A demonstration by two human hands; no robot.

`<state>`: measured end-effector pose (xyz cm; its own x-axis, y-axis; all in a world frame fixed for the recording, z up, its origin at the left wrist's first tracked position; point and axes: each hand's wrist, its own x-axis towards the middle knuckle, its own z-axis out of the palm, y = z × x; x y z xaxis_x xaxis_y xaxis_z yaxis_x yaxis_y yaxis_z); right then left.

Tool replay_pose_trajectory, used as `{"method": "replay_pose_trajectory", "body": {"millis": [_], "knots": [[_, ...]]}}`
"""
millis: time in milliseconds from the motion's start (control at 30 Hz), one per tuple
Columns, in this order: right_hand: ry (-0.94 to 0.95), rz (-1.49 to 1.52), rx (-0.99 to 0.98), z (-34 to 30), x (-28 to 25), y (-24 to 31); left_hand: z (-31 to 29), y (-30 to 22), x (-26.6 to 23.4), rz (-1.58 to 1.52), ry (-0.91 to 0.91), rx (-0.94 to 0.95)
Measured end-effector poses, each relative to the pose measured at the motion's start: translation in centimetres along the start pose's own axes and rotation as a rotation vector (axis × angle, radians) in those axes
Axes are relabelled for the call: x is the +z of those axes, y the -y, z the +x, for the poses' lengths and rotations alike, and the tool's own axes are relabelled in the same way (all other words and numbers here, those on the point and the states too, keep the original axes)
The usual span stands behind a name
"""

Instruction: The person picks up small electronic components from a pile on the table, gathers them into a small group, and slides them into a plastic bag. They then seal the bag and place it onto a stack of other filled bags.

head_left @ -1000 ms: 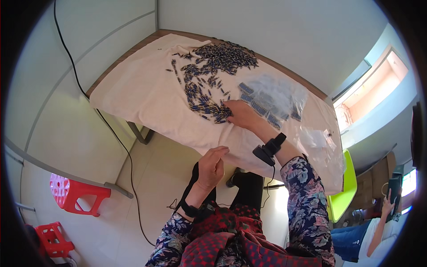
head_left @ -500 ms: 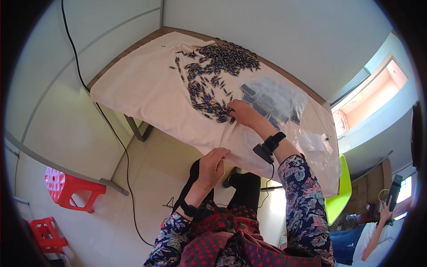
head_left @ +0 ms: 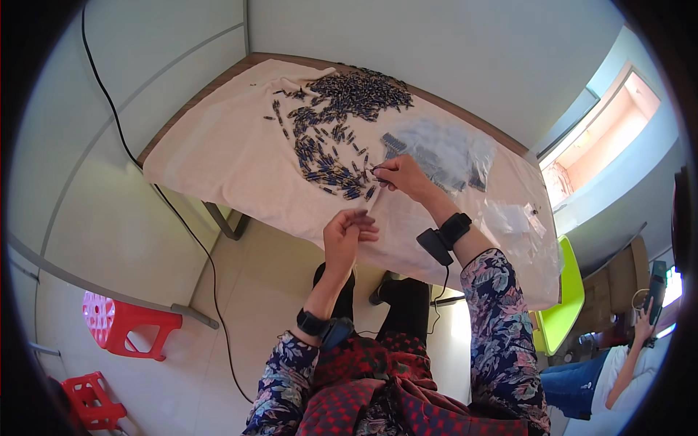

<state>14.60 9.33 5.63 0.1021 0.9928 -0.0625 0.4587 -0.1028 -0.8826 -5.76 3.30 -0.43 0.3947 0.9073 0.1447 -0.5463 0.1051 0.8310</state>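
My right hand (head_left: 404, 176) pinches a small dark cylindrical piece (head_left: 376, 171) at the near right edge of the loose pile. Many similar pieces (head_left: 331, 171), dark blue with brass-coloured parts, lie scattered on the cream cloth (head_left: 211, 138). A denser heap of them (head_left: 360, 94) sits farther back. Nearer to me, my left hand (head_left: 343, 240) is raised by the cloth's front edge, fingers apart and slightly blurred, with nothing visible in it. Beside my right hand, rows of the pieces (head_left: 393, 144) lie with clear plastic bags (head_left: 454, 149).
More clear plastic (head_left: 512, 221) lies on the right of the cloth-covered table. A green chair (head_left: 563, 298) stands at its right end. Red stools (head_left: 131, 323) and a black cable (head_left: 211, 269) are at left. Another person (head_left: 618, 374) stands at far right, holding a dark object.
My left hand has risen toward the table edge and its fingers have spread. My right hand has lifted slightly from the pile with a small piece in its fingertips. The view has shifted a little.
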Motion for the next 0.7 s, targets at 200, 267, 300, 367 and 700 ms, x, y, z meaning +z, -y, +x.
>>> {"method": "replay_pose_trajectory", "body": {"millis": [200, 267, 300, 367, 700], "knots": [[-0.071, 0.208, 0.055, -1.0, 0.5, 0.4, 3.6, 0.2, 2.0, -0.282, -0.136, -0.157], [-0.041, 0.276, 0.072, -1.9, 0.6, 0.9, 4.6, 0.4, 2.4, -0.384, -0.135, -0.197], [-0.024, 0.311, 0.082, -2.4, 0.8, 1.2, 4.9, 0.5, 2.5, -0.488, -0.137, -0.238], [-0.028, 0.295, 0.047, -3.2, 1.5, 2.0, 5.5, 1.1, 2.1, -0.589, -0.146, -0.277], [-0.227, -0.251, -0.26, -6.7, 2.7, 3.3, 5.2, 0.8, 3.9, -0.733, -0.166, -0.346]]}}
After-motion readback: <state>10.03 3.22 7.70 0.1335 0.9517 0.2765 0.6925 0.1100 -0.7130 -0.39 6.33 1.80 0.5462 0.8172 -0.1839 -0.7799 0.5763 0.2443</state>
